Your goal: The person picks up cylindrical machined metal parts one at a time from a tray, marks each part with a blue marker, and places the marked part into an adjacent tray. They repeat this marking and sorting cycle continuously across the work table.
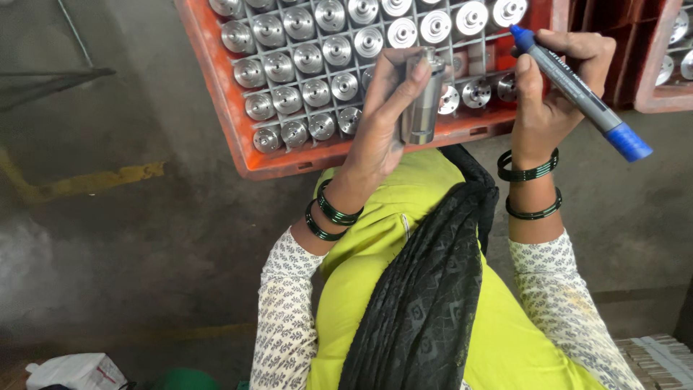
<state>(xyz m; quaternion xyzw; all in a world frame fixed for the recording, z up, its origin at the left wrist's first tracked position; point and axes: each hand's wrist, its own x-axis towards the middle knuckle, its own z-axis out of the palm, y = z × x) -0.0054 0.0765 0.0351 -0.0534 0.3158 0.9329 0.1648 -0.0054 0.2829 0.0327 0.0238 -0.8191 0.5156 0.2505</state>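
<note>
My left hand (386, 115) grips a shiny metal cylinder part (421, 97) upright, just above the near rim of an orange crate (216, 79). My right hand (552, 87) holds a blue marker pen (577, 90), its tip pointing up-left over the crate's right side. The crate's grid cells hold several identical round metal parts (303, 61). Green bangles ring both wrists.
A second orange crate (660, 97) with metal parts sits at the right edge. The floor (108, 238) is grey concrete with a yellow painted line (86, 182). A white bag (72, 372) lies at the bottom left, stacked cardboard (660, 361) at the bottom right.
</note>
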